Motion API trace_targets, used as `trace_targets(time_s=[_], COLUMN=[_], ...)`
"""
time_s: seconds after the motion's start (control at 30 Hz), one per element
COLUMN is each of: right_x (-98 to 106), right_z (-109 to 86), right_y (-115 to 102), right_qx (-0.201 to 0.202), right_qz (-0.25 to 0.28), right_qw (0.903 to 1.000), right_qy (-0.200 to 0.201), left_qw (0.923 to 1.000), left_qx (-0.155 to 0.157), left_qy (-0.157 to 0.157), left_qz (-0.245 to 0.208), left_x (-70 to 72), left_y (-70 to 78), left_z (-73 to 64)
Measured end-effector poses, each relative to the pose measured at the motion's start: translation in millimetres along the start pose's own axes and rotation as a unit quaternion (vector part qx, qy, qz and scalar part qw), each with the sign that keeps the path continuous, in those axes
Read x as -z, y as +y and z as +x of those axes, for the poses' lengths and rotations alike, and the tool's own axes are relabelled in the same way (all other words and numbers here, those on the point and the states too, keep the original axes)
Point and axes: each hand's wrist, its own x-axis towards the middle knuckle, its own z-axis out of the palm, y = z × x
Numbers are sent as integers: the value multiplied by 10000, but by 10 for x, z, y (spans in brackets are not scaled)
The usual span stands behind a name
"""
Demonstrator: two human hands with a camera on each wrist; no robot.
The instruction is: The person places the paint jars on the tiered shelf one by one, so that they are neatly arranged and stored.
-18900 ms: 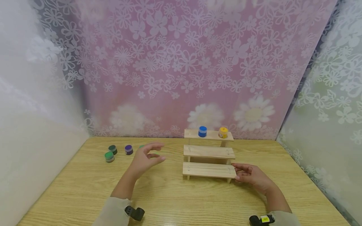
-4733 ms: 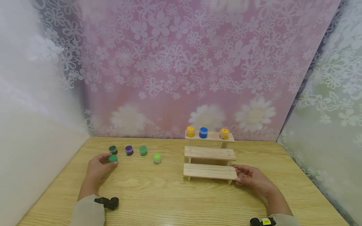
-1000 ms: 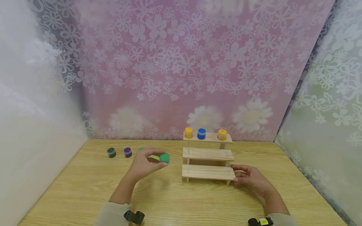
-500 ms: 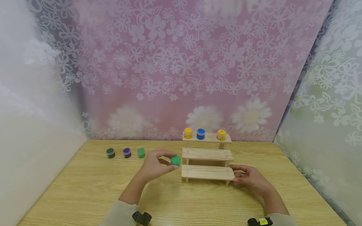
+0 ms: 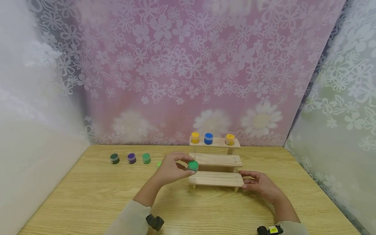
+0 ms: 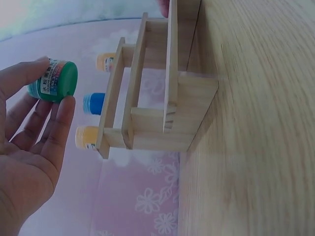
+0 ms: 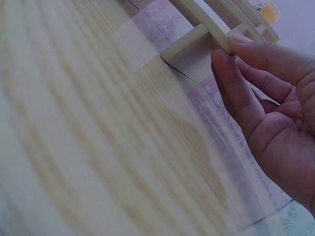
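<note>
A green-lidded paint jar (image 5: 193, 165) is pinched between the thumb and fingers of my left hand (image 5: 171, 170). Held in the air, it overlaps the left ends of the lower two tiers in the head view. The left wrist view shows the printed label on this jar (image 6: 55, 81). My right hand (image 5: 263, 187) pinches the right end of the bottom board of a three-tier wooden stand (image 5: 215, 178). On its top tier sit a yellow jar (image 5: 195, 138) at the left, a blue jar (image 5: 208, 139) beside it, and another yellow jar (image 5: 230, 139) at the right.
Left of the stand on the wooden table (image 5: 88, 195) are a dark green jar (image 5: 115, 159), a purple jar (image 5: 132, 158) and a green jar (image 5: 146, 158). A lime green jar (image 5: 159, 164) is mostly hidden behind my left hand. A pink floral curtain (image 5: 164, 81) hangs behind.
Another yellow jar has joined the top tier since the oldest frame. My left hand has picked up the green jar at far left and carried it right to the stand. The right hand stays put.
</note>
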Motion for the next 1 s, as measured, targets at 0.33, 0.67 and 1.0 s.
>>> trace_targets(time_s=[0.33,0.67,1.0], right_x=[2,1,-6], right_z=[-1,-8,-13], right_y=[-7,-11,-29], right_qx=[-10,8,30], right_qz=[15,16,-52], right_qw=[10000,10000,10000], right_qy=[-12,-39,-21], left_qw=[9998,9996,9989], left_qx=[-16,47,171], left_qy=[-217,-270,-428], left_qz=[3,-16,66], left_x=[-145,-333,-483], left_y=[58,51,46], left_z=[169,333,511])
